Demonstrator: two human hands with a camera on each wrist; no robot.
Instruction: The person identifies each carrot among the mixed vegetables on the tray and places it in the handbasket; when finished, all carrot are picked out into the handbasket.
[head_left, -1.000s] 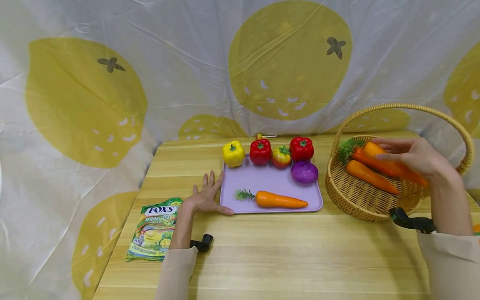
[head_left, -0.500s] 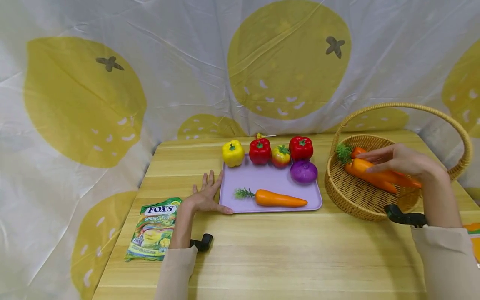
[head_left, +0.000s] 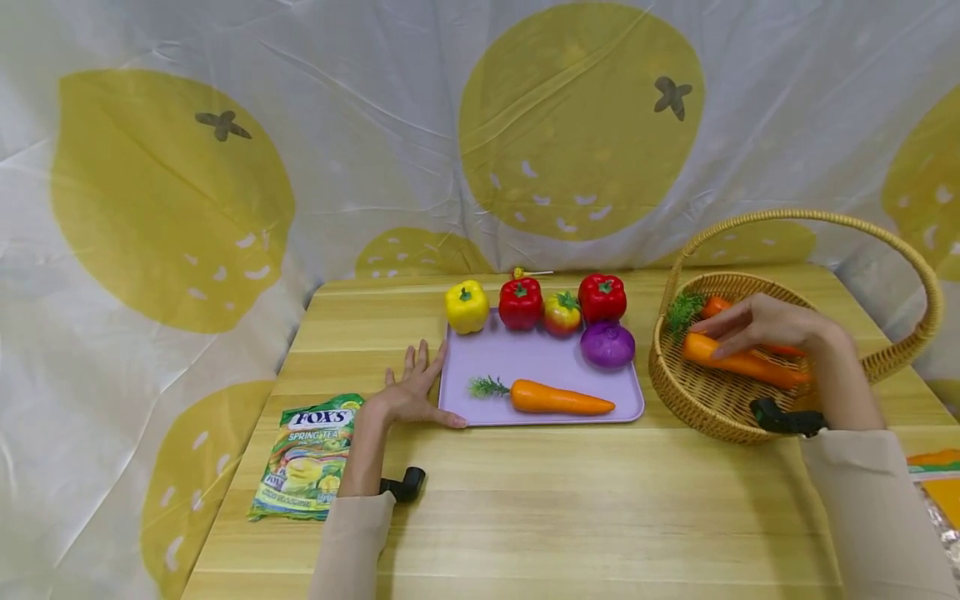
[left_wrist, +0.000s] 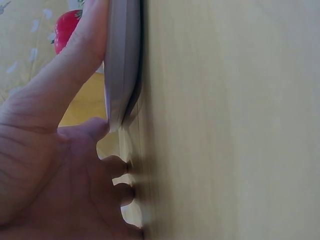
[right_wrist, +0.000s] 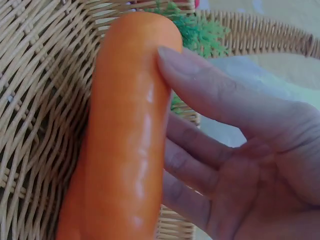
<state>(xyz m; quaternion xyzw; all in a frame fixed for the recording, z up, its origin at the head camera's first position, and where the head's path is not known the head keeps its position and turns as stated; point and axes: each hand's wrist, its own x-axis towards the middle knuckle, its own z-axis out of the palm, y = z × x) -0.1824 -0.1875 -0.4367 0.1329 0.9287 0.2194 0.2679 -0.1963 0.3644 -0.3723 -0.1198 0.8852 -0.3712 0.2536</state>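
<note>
My left hand (head_left: 409,397) lies with spread fingers at the left front corner of the lilac tray (head_left: 510,358); its thumb touches the rim. In the left wrist view the other fingertips reach down to the tabletop. Inside the wicker basket (head_left: 697,408), my right hand (head_left: 776,323) holds an orange carrot (head_left: 738,360) near its thick end, thumb on one side and fingers on the other. The right wrist view shows this carrot (right_wrist: 132,115) close up, with another orange piece partly hidden beneath. A second carrot (head_left: 716,306) with green leaves lies behind the hand.
On the tray are a carrot (head_left: 562,398), a purple onion (head_left: 608,345), a yellow pepper (head_left: 467,307), two red peppers (head_left: 521,303) and a red-yellow tomato-like piece (head_left: 562,314). A FOX'S candy bag (head_left: 307,458) lies left. The basket's handle (head_left: 810,215) arches over the right hand.
My right hand has moved left and lower in the basket with the carrot, whose thick end now lies nearer the basket's left side. The left hand stays in place.
</note>
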